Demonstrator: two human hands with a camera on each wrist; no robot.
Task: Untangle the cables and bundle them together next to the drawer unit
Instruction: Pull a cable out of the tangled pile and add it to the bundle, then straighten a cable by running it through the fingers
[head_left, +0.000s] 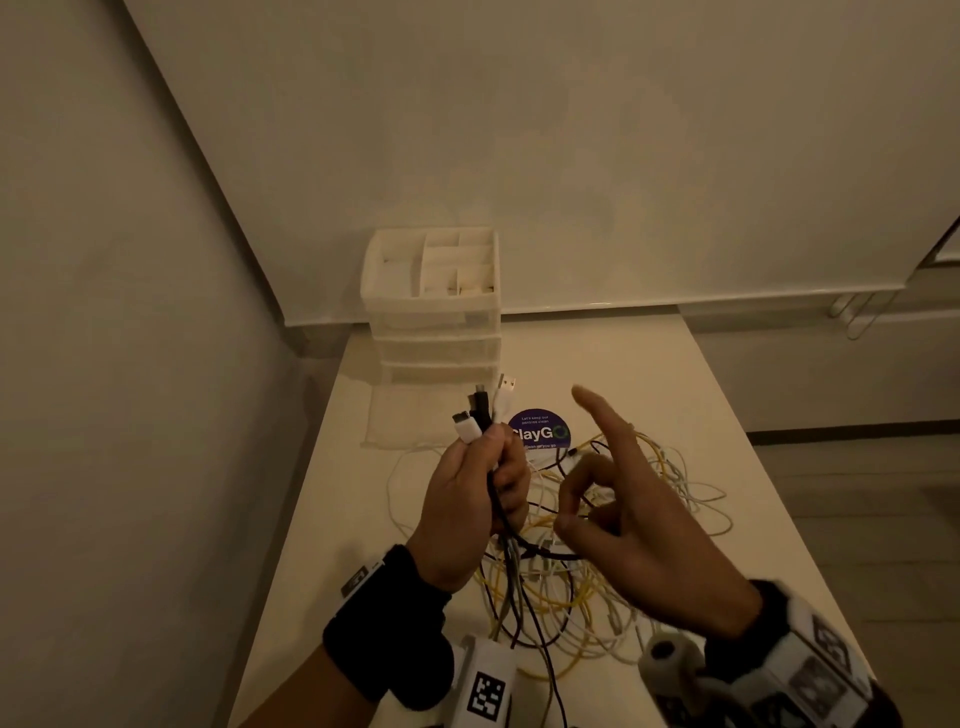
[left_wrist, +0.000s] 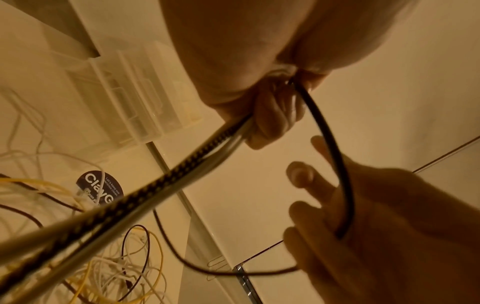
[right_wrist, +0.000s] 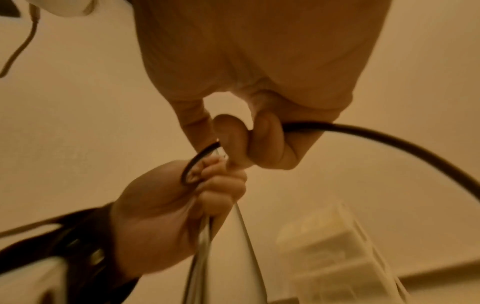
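Note:
My left hand is raised above the table and grips a bundle of cable ends, whose white and black plugs stick up out of the fist. From the fist the cables hang down into a tangle of yellow, white and black cables on the table. Just to the right, my right hand has its index finger stretched out. Its other fingers curl round a black cable that loops from the left hand to the right hand. The white drawer unit stands at the table's far left.
The pale table ends at a wall on the left and behind. A round purple sticker lies on it beyond the tangle. A flat white mesh pouch lies in front of the drawer unit. Floor shows past the table's right edge.

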